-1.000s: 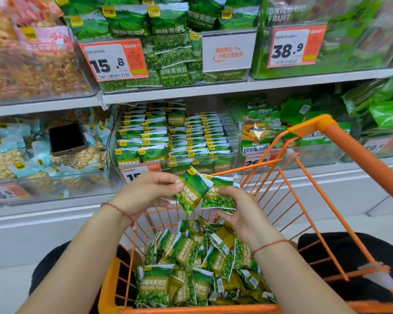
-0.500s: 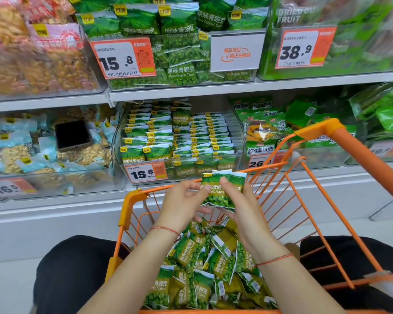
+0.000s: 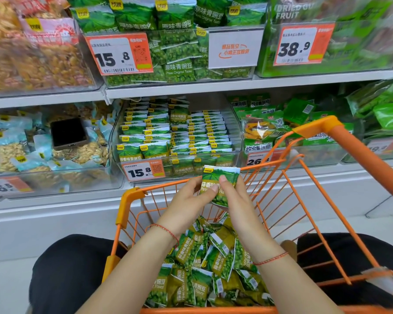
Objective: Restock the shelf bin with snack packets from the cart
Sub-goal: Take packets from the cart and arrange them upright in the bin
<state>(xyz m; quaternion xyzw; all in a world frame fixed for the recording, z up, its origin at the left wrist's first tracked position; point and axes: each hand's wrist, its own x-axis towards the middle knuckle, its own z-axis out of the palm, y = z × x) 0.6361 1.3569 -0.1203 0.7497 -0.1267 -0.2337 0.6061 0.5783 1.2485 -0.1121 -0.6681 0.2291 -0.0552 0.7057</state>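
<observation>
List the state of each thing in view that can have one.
Left hand: pinches the held packets.
Right hand: grips the held packets.
Held packets: small stack, upright, above the cart, not yet in the bin.
Cart: holds a loose heap of packets.
Shelf bin: mostly filled with upright rows.
Phone: dark screen, lying on the packets in the bin to the left.
</observation>
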